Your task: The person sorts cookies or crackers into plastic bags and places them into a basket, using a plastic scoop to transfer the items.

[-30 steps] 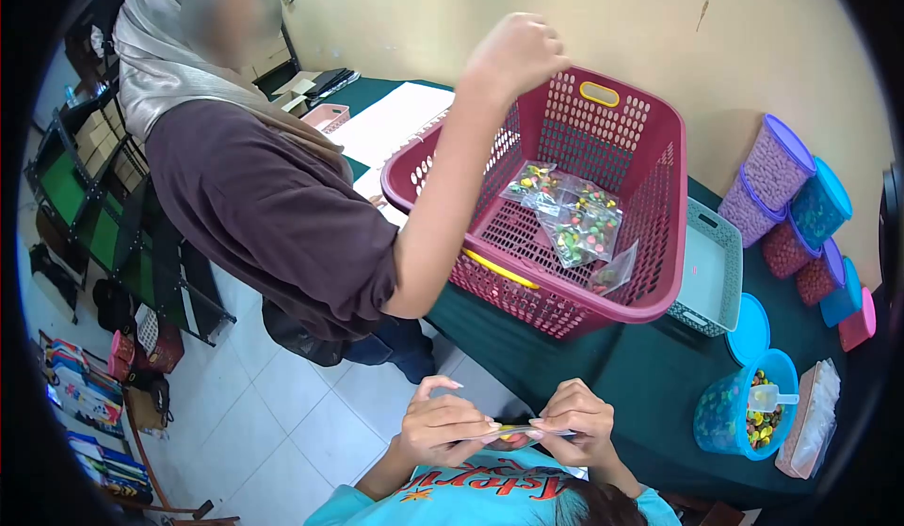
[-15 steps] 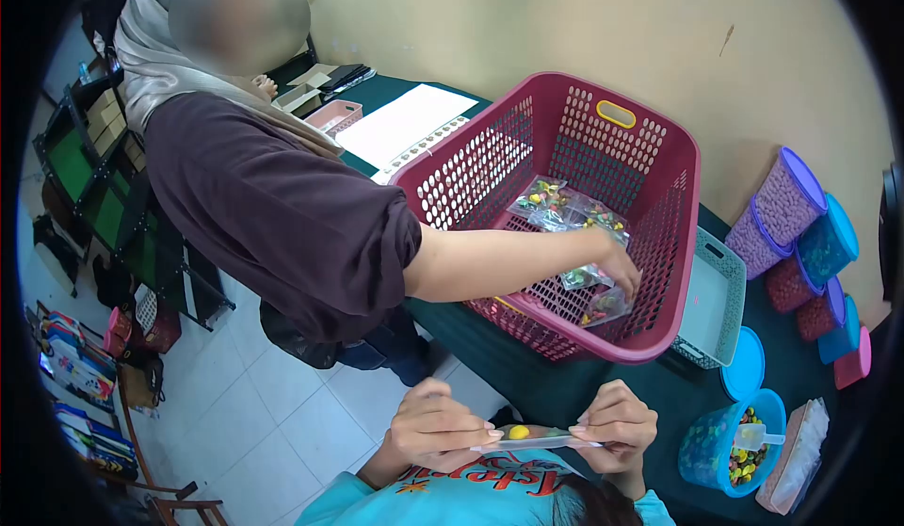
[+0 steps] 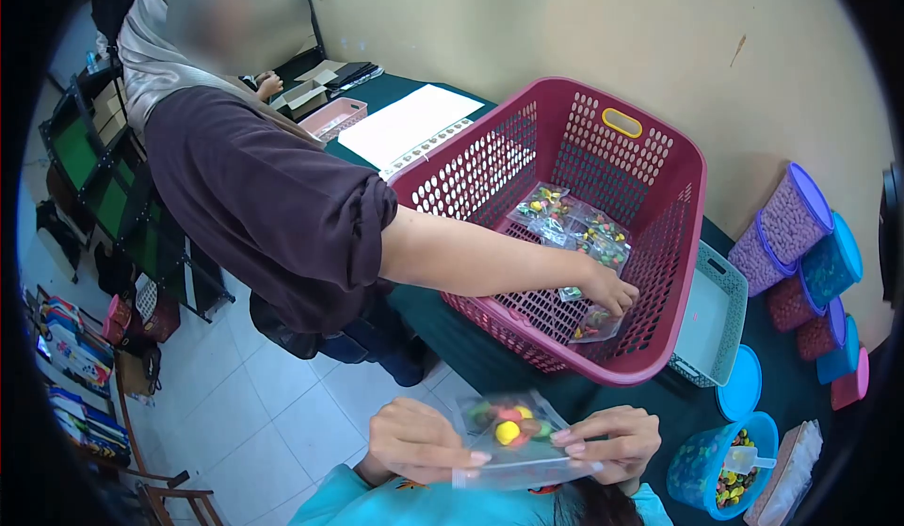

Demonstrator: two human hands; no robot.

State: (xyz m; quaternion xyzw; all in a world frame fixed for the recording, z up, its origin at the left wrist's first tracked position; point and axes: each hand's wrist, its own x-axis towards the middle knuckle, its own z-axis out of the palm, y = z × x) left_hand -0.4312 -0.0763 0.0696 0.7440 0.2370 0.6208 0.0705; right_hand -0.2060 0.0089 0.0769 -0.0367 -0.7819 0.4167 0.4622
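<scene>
My left hand and my right hand pinch the two sides of a small clear plastic bag, held up in front of my chest. Yellow, red, green and brown candies show through its film. The bag is slightly blurred. Beyond it on the table stands a large maroon basket with perforated walls. Several similar candy bags lie inside. A co-worker's hand reaches into the basket and touches a bag near its front corner.
At right, an open blue tub holds candies and a scoop. Beside it are a blue lid, a tissue-like pack and a pale green tray. Lidded containers line the wall. A co-worker stands at left.
The bag in my hands has tipped up from edge-on, so its candy-filled face now shows. The co-worker's hand in the basket has shifted slightly left.
</scene>
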